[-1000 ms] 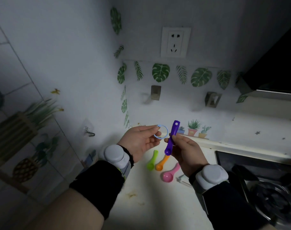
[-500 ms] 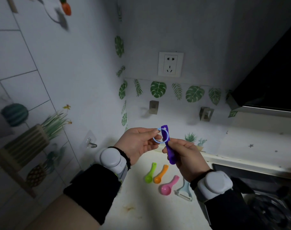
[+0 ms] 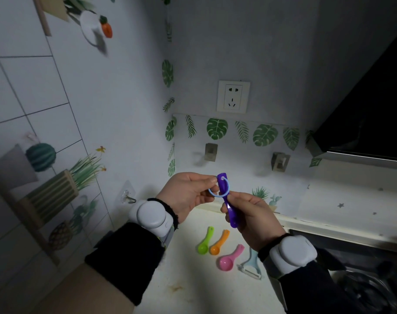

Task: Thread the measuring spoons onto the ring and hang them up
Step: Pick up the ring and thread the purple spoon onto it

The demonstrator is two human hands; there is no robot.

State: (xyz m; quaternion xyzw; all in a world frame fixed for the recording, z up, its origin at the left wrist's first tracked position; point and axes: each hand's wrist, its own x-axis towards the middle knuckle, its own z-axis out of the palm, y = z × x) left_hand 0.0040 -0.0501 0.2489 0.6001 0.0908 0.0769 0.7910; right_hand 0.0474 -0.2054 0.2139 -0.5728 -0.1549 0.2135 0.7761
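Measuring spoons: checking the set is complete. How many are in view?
4. The purple spoon is in the right hand, at the ring the left hand holds; the green spoon, orange spoon and pink spoon lie on the counter below. Others may be hidden.

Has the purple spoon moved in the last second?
Yes. The purple spoon has its handle end shifted left and up, closer to the metal hook nearest the corner, and the blue ring in the left hand now appears threaded through its hole.
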